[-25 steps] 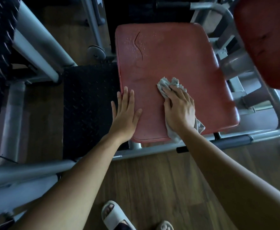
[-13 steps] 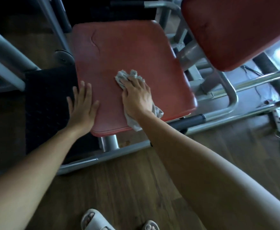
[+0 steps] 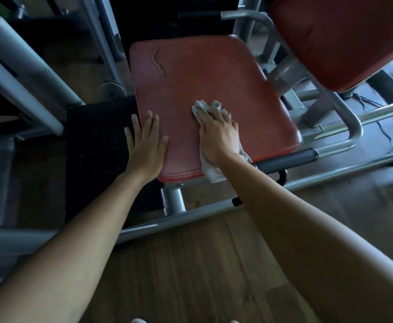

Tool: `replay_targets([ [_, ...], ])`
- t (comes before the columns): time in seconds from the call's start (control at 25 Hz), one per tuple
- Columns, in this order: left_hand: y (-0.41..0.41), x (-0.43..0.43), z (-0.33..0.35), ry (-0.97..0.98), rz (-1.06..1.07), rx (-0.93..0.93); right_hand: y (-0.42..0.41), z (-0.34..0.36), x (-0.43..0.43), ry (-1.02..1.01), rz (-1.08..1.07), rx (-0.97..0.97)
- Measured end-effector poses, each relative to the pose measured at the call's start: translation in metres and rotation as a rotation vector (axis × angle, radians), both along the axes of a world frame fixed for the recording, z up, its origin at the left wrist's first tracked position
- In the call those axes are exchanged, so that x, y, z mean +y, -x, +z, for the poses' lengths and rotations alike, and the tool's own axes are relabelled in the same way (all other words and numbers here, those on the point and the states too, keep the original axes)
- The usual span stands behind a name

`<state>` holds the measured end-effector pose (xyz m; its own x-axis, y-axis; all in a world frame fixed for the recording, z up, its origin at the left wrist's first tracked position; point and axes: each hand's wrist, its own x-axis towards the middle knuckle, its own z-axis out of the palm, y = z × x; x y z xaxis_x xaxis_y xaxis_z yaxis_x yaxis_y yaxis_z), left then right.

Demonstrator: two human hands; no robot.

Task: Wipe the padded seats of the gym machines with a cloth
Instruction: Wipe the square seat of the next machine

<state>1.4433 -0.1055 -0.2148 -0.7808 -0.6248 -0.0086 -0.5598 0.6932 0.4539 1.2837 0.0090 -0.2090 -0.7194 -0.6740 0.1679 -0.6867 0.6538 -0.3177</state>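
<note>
Right fingers [image 3: 214, 116]: nearly straight and close together, pressed flat on the cloth, not wrapped round it.
Right hand [image 3: 218, 138]: palm down on the near middle of the seat, wrist crossing the seat's front edge.
Cloth [image 3: 203, 107]: grey and crumpled, lying on the seat. Bunched just beyond the fingertips, pinned under the palm, one tail hanging over the seat's front edge beneath the wrist.
Left fingers [image 3: 144, 122]: straight, slightly spread, relaxed, gripping nothing.
Left hand [image 3: 145, 148]: flat on the seat's near left corner, outer fingers reaching past the seat's left edge.
Seat [image 3: 202, 73]: red padded square, with a curved dark crease [image 3: 159, 61] near its far left corner.
Second red pad [image 3: 340, 36]: right of the seat and higher, apart from it.
Black grip [image 3: 286, 159]: just below the seat's near right corner, on a grey tube.
Grey frame [image 3: 353, 127]: tubing looping round the seat's right side.
Black tread plate [image 3: 97, 141]: directly left of the seat, lower down.
Wooden floor [image 3: 191, 264]: dark planks in front of the seat.
Cords [image 3: 372, 103]: loose on the floor well right of the seat.
</note>
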Motion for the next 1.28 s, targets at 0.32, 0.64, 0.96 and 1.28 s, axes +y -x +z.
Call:
replay_targets([
  [0.32,-0.007,-0.025,-0.015,0.053,-0.267,0.165,-0.020,0.005,0.005,0.130,-0.092,0.075],
  [0.64,0.001,-0.024,-0.040,-0.142,-0.180,0.557,-0.026,-0.004,0.010,0.262,-0.094,0.179],
  [0.96,0.001,-0.025,-0.032,-0.135,-0.220,0.455,-0.063,-0.019,0.034,0.404,-0.126,0.213],
  [1.28,-0.008,-0.017,-0.017,-0.110,-0.221,0.259,-0.141,-0.072,0.050,0.944,-0.375,-0.145],
])
